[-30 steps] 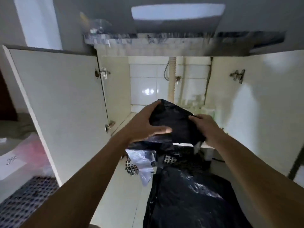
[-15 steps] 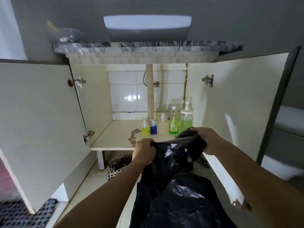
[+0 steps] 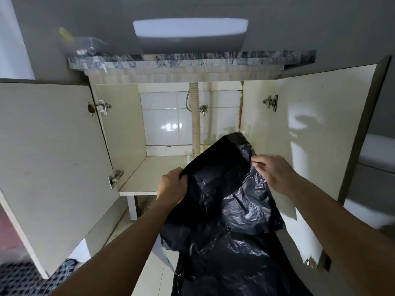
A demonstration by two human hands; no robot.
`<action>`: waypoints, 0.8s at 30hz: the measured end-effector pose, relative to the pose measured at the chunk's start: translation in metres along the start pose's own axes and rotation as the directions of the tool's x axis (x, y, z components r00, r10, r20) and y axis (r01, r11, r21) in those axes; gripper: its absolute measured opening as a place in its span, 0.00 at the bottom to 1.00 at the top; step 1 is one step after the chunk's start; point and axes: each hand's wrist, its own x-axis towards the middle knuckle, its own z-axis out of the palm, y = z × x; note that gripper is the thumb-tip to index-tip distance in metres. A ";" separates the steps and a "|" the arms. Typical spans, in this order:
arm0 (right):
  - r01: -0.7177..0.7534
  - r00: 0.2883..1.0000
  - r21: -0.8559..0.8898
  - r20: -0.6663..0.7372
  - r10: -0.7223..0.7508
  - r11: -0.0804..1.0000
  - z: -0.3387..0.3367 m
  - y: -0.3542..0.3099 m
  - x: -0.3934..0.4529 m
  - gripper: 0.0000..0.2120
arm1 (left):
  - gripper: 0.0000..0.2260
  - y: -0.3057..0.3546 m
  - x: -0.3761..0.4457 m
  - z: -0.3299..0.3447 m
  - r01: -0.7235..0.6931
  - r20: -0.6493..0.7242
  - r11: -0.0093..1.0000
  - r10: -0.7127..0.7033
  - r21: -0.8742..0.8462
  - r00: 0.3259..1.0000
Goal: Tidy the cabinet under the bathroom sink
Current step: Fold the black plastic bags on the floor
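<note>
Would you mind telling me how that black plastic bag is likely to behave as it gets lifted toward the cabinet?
The black plastic bag looks floppy: it creases and sags between the left hand and right hand. It is probably light, since pinched edges alone hold it up. Its glossy film may be slippery, so it could slide from a loose grip.

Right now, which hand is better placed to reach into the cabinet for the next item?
Probably the right hand: it only pinches the black bag's edge, close to the right-hand cabinet wall. The left hand grips the bag firmly, holding it up.

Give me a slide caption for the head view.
Both hands, left and right, hold a black plastic bag before the open under-sink cabinet.
</note>
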 end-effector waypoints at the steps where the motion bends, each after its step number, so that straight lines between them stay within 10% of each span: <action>1: -0.074 0.997 0.109 0.019 0.072 0.991 0.002 -0.003 0.002 0.20 | 0.08 -0.001 -0.001 -0.002 -0.022 0.003 1.000 0.022 0.017 1.000; 4: 0.066 0.997 -0.125 0.040 -0.061 0.990 0.015 -0.018 0.000 0.36 | 0.10 0.001 -0.003 -0.005 -0.122 0.063 0.989 0.117 0.085 0.991; 8: 0.440 0.877 -0.673 0.182 -0.444 0.595 0.044 -0.033 -0.019 0.43 | 0.11 0.007 -0.006 -0.002 -0.267 0.170 0.951 0.240 0.156 0.956; 12: 0.447 0.887 -0.815 0.350 -0.302 0.368 0.068 -0.032 -0.028 0.14 | 0.12 0.017 -0.013 0.001 -0.312 0.198 0.928 0.273 0.202 0.941; 24: 0.337 0.929 -0.589 0.082 -0.361 0.734 0.036 -0.025 -0.012 0.07 | 0.08 -0.041 -0.005 -0.030 0.070 0.032 0.958 -0.082 0.279 0.996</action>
